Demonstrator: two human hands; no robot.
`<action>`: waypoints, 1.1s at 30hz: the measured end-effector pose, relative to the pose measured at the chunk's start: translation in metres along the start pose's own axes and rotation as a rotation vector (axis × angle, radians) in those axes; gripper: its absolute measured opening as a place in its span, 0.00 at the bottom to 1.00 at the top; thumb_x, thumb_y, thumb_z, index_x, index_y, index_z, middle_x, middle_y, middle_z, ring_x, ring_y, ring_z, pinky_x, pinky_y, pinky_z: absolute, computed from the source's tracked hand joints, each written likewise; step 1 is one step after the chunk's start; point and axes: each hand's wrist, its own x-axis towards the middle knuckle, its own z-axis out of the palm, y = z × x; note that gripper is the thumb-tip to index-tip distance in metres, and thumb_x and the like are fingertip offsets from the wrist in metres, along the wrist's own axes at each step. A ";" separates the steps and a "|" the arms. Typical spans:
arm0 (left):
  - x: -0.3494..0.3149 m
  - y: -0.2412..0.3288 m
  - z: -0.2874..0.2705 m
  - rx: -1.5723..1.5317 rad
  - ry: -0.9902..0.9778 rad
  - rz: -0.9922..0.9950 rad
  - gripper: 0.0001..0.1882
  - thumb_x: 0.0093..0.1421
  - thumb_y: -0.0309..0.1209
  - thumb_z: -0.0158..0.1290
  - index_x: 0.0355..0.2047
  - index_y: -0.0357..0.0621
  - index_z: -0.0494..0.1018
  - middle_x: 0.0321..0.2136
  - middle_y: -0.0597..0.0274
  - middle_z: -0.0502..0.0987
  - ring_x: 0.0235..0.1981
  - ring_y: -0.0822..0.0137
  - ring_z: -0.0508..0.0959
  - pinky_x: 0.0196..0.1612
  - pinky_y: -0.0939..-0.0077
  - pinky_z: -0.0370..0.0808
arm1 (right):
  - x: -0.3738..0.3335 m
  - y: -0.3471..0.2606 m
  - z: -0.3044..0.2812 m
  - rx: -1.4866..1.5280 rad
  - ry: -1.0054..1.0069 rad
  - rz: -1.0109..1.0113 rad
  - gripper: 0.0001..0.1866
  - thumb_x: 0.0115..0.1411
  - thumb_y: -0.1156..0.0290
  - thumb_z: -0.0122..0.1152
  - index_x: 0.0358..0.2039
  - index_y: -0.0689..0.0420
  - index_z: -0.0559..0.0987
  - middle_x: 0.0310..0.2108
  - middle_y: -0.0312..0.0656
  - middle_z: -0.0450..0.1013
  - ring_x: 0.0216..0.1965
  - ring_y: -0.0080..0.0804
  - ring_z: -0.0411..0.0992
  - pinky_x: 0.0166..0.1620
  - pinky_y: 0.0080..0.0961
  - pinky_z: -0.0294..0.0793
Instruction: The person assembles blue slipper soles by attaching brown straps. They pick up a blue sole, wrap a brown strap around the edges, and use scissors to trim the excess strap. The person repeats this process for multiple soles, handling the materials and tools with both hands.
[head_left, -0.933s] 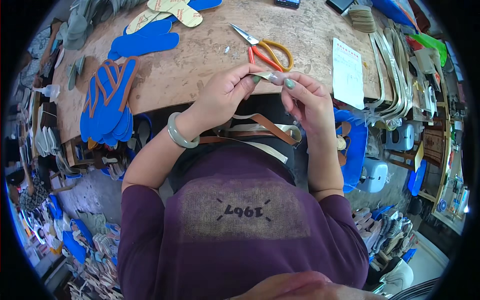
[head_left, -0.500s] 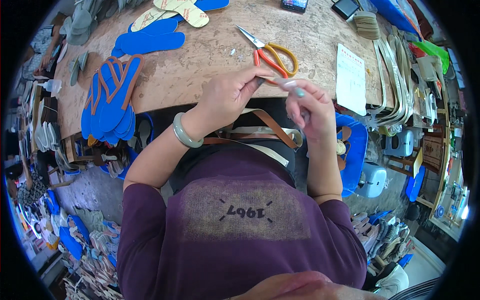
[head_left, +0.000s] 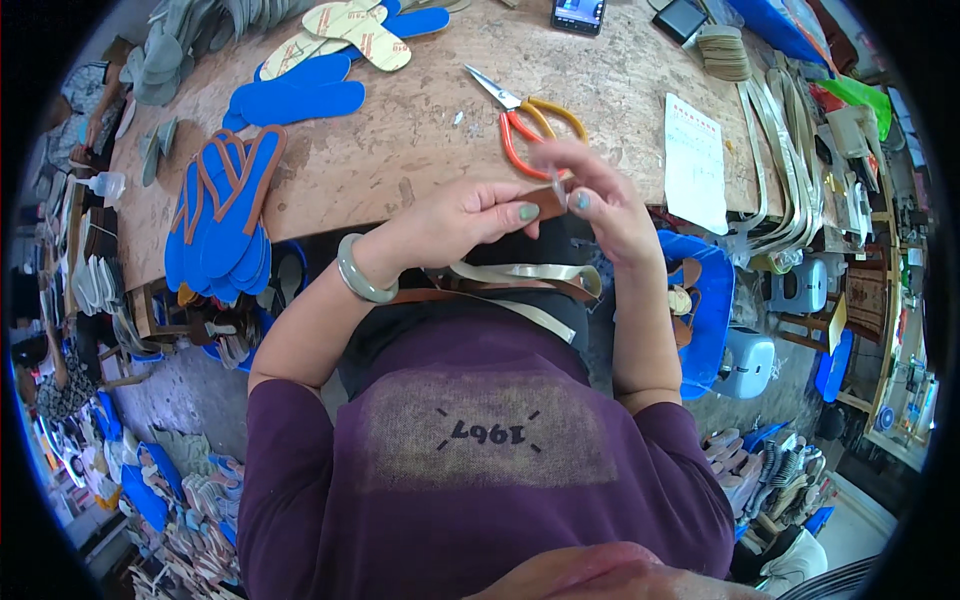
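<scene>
Just in front of the table edge, my left hand [head_left: 470,222] pinches the end of a brown strap [head_left: 546,199], thumb on top. My right hand [head_left: 610,205] is closed at the strap's other side, thumb and fingers meeting there. A thin, clear or whitish sliver shows at its fingertips, too blurred to name. More strap lengths, pale and brown [head_left: 525,272], lie across my lap. Beyond my hands, orange-handled scissors [head_left: 520,108] rest on the table with blades pointing far left; my right fingers overlap the view of one handle.
Blue insoles with brown straps [head_left: 222,215] stack at the table's left edge. Plain blue insoles [head_left: 305,100] lie behind. A paper sheet [head_left: 695,165], pale strips [head_left: 775,165] and a phone [head_left: 578,14] are on the right and far side. A blue bin [head_left: 708,310] stands below right.
Both hands have come slightly nearer to me. The brown strap end now shows flat between them, and my left thumb has turned onto it. The strap loop over my lap has shifted.
</scene>
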 end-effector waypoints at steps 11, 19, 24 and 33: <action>0.002 -0.009 0.012 0.479 0.564 0.403 0.15 0.60 0.34 0.54 0.43 0.38 0.71 0.32 0.63 0.76 0.34 0.73 0.75 0.39 0.78 0.71 | -0.014 0.011 0.021 0.281 0.107 0.215 0.06 0.60 0.71 0.57 0.32 0.61 0.77 0.20 0.30 0.69 0.19 0.12 0.63 0.21 0.11 0.61; -0.013 -0.007 0.017 0.298 0.480 0.306 0.12 0.62 0.28 0.51 0.44 0.36 0.74 0.34 0.60 0.80 0.35 0.74 0.78 0.38 0.80 0.74 | -0.024 0.010 0.046 -0.148 0.170 0.080 0.11 0.62 0.73 0.53 0.43 0.60 0.78 0.21 0.31 0.71 0.19 0.14 0.66 0.23 0.13 0.66; -0.015 0.002 0.011 0.617 0.496 0.360 0.10 0.63 0.28 0.49 0.40 0.35 0.76 0.30 0.61 0.80 0.31 0.76 0.77 0.35 0.81 0.73 | -0.024 0.012 0.048 -0.247 0.181 0.077 0.12 0.62 0.75 0.51 0.45 0.59 0.78 0.21 0.33 0.72 0.19 0.14 0.67 0.24 0.13 0.67; -0.009 -0.006 0.003 0.221 0.437 0.163 0.11 0.65 0.30 0.46 0.38 0.35 0.74 0.28 0.65 0.78 0.30 0.78 0.75 0.35 0.81 0.73 | -0.021 0.010 0.049 -0.165 0.159 0.124 0.12 0.62 0.74 0.51 0.44 0.59 0.79 0.20 0.32 0.71 0.19 0.13 0.65 0.23 0.12 0.66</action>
